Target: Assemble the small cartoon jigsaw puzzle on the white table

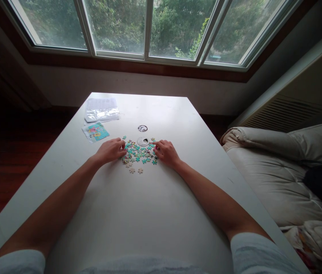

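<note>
A loose heap of small jigsaw puzzle pieces, mostly turquoise with some yellow, pink and plain beige ones, lies on the white table. At the heap's left edge is my left hand, fingers curled and thumb near the index finger; whatever is between them is too small to make out. My right hand rests against the right edge, its index finger stretched over the pieces and its thumb apart. A reddish piece shows beneath those fingers. Two beige pieces lie just in front of the heap.
Behind the heap are a round fitting and a round opening in the tabletop. A small colourful picture card and a clear plastic bag lie back left. A padded sofa stands at the right; windows are beyond.
</note>
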`<state>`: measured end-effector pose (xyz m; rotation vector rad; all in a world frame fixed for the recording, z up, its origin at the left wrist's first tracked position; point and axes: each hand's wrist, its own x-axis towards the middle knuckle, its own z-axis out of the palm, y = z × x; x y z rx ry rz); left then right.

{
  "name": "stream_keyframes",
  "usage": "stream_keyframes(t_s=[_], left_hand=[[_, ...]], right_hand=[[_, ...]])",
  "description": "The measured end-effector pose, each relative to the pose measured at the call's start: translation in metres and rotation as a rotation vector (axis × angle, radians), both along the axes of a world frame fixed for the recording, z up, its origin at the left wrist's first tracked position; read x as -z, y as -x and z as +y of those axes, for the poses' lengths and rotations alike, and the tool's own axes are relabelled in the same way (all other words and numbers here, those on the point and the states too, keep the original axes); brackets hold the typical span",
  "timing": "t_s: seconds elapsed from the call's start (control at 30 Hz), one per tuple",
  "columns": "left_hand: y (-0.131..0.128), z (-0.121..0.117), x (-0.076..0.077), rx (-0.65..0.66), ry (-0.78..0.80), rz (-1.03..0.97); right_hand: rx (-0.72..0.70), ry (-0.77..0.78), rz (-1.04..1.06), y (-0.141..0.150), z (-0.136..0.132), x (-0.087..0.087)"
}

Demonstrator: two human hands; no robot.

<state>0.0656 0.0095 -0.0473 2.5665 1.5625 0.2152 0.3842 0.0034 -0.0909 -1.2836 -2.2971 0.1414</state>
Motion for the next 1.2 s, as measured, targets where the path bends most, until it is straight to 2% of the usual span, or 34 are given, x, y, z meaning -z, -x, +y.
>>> stream_keyframes(t_s=[0.2, 0.37, 0.5, 0.63, 0.93, 1.2], left_hand=[[0.008, 0.004, -0.004, 0.031, 0.140, -0.036], [0.016, 0.006, -0.006, 0.050, 0.157, -0.063], [0.015, 0.008, -0.002, -0.033, 0.215, -0.100], [0.015, 0.012, 0.005, -0.110, 0.313, -0.218], [0.021, 0.018, 0.013, -0.167, 0.456, -0.414], [0.023, 0.018, 0.005, -0.157, 0.396, -0.254]], right_hand=[[-0.009, -0.019, -0.001, 0.000, 0.000, 0.000], [-0.009, -0.016, -0.011, -0.001, 0.000, 0.001], [-0.016, -0.022, -0.003, -0.001, 0.000, 0.002], [-0.024, -0.024, 0.002, -0.001, 0.000, 0.003], [-0.046, -0.017, 0.024, -0.003, 0.003, 0.007], [-0.044, 0.000, 0.036, -0.004, 0.003, 0.008]])
